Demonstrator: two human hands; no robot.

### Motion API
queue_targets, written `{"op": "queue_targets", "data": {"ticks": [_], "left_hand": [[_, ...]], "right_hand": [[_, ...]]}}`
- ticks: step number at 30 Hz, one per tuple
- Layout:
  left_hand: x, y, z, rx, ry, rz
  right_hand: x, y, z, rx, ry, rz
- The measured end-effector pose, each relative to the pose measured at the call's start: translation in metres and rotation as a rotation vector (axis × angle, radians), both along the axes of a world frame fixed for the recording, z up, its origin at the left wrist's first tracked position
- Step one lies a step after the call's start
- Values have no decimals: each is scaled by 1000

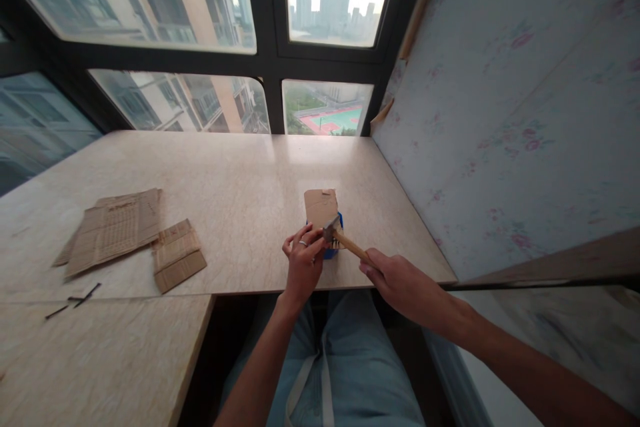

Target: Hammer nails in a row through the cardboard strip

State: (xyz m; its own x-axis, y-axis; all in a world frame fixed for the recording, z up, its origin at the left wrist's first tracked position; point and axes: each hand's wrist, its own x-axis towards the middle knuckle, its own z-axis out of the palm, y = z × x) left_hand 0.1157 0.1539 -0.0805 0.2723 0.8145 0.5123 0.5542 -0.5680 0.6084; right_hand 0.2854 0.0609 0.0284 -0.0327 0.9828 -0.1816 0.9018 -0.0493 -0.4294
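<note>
A small hammer (336, 232) with a wooden handle is gripped in my right hand (395, 280), its metal head down on a piece of brown cardboard (320, 205). The cardboard lies over a blue object (333, 250) near the front edge of the marble counter (240, 173). My left hand (303, 260), a ring on one finger, is closed in a pinch right beside the hammer head, touching the cardboard and blue object; what it pinches is too small to make out.
Flat cardboard sheets (113, 227) and a smaller folded piece (177, 255) lie at the left. A few dark nails (75, 298) rest near the counter's front left. Windows run behind; a floral wall (505, 113) closes the right side. My jeans-clad legs show below.
</note>
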Motion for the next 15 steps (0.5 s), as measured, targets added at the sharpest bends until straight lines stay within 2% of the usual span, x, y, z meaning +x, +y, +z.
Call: {"op": "queue_targets", "data": {"ticks": [8, 15], "left_hand": [[-1, 0, -3, 12, -3, -9], [-1, 1, -6, 37, -2, -8]], "right_hand": [[3, 2, -2, 7, 16, 6], [3, 1, 7, 6, 38, -2]]}}
